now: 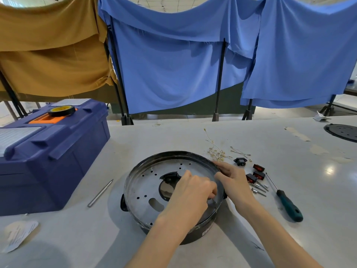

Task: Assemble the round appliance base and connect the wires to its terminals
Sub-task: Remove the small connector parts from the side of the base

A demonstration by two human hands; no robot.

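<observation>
The round appliance base point(146, 182), a black pot shell with a perforated metal plate inside, sits on the white table in front of me. A black part point(170, 176) lies at the plate's centre hole. My left hand point(193, 188) reaches into the base with curled fingers near the right inner wall; whatever it pinches is hidden. My right hand point(230, 176) grips the base's right rim. A bundle of pale wires point(216, 151) with terminals lies just behind the base.
A blue toolbox point(50, 151) with a tape roll point(61, 110) stands at left. A metal rod point(100, 192) lies left of the base. Right of it: a black socket point(240, 161), red switches point(257, 173), screws point(259, 188), a green-handled screwdriver point(287, 204). A black disc point(342, 132) lies far right.
</observation>
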